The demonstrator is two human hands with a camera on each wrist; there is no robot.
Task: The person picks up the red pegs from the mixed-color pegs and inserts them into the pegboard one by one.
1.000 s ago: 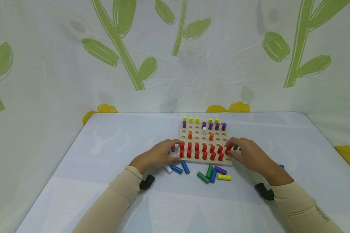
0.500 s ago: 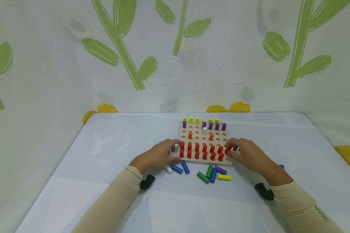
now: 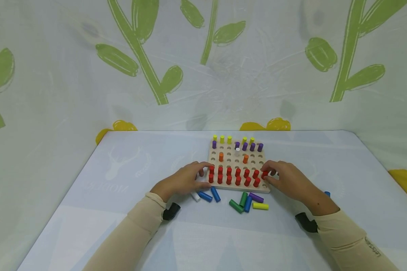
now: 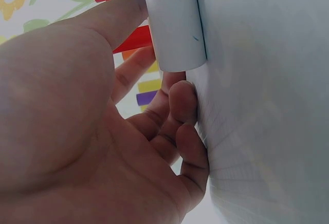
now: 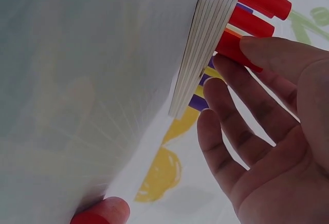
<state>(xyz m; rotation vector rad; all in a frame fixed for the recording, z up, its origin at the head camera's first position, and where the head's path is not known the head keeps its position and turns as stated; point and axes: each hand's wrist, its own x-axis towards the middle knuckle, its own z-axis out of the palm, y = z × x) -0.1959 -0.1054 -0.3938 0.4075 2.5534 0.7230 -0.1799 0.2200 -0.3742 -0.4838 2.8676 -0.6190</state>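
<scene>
A wooden pegboard [image 3: 238, 187] lies on the table with several upright pegs in its holes: red in the near two rows, purple and yellow at the far side. At its right edge, my right hand [image 3: 289, 181] pinches a red peg [image 5: 234, 47] between thumb and index finger, the peg standing at the end of the second red row. My left hand [image 3: 184, 180] rests at the board's left edge, thumb and index finger spread beside the leftmost red pegs [image 3: 211, 178]. A loose white peg [image 4: 175, 23] lies close to the left thumb, partly hiding the fingers.
Loose blue pegs [image 3: 216, 194], green pegs [image 3: 236, 206], a purple peg [image 3: 256, 197] and a yellow peg [image 3: 260, 206] lie in front of the board. Another blue peg [image 3: 327, 194] lies beyond my right wrist, and a red peg [image 5: 105, 213] lies near that wrist's camera.
Almost nothing differs. My right hand stays on the red peg with a very slight shift, and my left hand keeps its place at the board.
</scene>
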